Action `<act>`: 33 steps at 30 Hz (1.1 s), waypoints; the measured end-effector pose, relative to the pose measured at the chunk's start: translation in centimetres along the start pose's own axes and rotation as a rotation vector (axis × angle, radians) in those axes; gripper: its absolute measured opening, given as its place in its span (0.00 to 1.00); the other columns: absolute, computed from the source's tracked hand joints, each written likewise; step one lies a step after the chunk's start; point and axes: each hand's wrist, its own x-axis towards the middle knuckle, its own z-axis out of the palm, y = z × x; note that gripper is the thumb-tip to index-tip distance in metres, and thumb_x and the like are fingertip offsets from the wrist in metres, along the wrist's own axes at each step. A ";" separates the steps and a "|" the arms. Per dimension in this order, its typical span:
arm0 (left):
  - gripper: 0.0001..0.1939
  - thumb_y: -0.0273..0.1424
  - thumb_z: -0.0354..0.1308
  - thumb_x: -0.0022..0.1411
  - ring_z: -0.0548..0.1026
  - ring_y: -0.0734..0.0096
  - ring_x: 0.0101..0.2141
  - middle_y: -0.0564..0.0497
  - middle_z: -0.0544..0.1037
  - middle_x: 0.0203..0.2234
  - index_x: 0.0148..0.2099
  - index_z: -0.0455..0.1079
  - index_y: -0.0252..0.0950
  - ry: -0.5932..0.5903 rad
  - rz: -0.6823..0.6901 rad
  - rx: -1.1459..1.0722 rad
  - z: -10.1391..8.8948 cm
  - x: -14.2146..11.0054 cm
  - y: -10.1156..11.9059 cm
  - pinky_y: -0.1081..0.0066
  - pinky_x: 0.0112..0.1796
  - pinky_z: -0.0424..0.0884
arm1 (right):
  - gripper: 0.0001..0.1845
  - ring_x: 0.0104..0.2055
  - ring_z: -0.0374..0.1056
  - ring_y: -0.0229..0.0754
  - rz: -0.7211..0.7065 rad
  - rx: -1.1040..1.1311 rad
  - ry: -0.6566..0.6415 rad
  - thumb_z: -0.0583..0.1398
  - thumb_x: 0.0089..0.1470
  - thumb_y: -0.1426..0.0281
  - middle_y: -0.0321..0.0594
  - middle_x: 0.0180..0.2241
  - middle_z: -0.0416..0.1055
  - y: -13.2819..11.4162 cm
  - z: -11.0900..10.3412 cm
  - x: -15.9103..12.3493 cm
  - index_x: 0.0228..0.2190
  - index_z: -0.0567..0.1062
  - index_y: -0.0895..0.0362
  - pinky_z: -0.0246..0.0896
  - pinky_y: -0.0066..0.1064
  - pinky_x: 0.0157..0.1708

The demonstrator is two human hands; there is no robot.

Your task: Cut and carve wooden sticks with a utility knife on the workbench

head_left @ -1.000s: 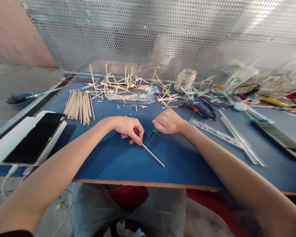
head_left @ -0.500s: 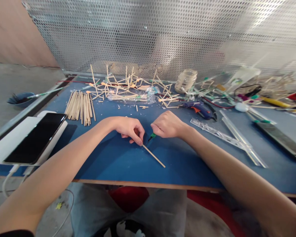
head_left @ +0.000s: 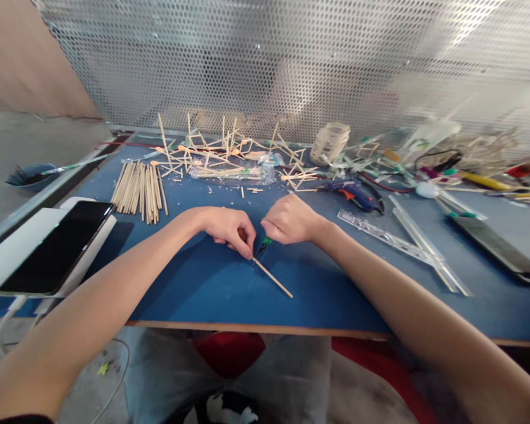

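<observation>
My left hand (head_left: pixel 232 231) is closed, pinching a thin wooden stick (head_left: pixel 274 277) near its far end. The stick slants toward me and to the right, low over the blue tabletop. My right hand (head_left: pixel 288 220) is a fist around a small green-handled tool with a dark, narrow tip, which looks like a craft knife (head_left: pixel 264 245). Most of its handle is hidden in the fist. Its tip points down at the stick, right beside my left fingertips; whether it cuts into the wood I cannot tell.
A bundle of wooden sticks (head_left: pixel 141 189) lies left, behind a phone (head_left: pixel 59 247) on a white box. Glued stick frames (head_left: pixel 223 150), a glass jar (head_left: pixel 330 143) and a glue gun (head_left: pixel 355 195) stand at the back. Clear rulers (head_left: pixel 388 238) and a dark device (head_left: pixel 497 244) lie right.
My right hand has moved slightly left, bringing the craft knife's tip up to the stick by my left fingers. My left hand keeps its pinch on the stick. The whole view has shifted a little.
</observation>
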 end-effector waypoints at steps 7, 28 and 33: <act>0.15 0.43 0.68 0.55 0.61 0.81 0.13 0.57 0.68 0.17 0.35 0.78 0.35 0.016 0.004 -0.003 0.0 -0.1 0.1 0.77 0.14 0.57 | 0.27 0.22 0.59 0.38 0.022 0.015 -0.005 0.47 0.62 0.66 0.45 0.21 0.75 0.1 0.2 0.2 0.18 0.75 0.58 0.39 0.36 0.29; 0.18 0.45 0.69 0.53 0.61 0.81 0.14 0.56 0.70 0.18 0.37 0.80 0.36 -0.009 0.005 -0.011 0.0 -0.1 0.0 0.77 0.15 0.56 | 0.28 0.23 0.62 0.38 -0.019 -0.008 -0.041 0.46 0.63 0.65 0.45 0.22 0.75 -0.2 -0.2 0.1 0.20 0.77 0.58 0.39 0.36 0.29; 0.18 0.46 0.70 0.53 0.61 0.80 0.14 0.56 0.70 0.18 0.37 0.79 0.37 -0.011 0.010 -0.008 0.0 0.0 0.0 0.76 0.15 0.57 | 0.27 0.23 0.62 0.38 0.007 0.005 -0.044 0.47 0.63 0.65 0.45 0.22 0.75 -0.3 -0.3 0.0 0.21 0.78 0.57 0.40 0.36 0.29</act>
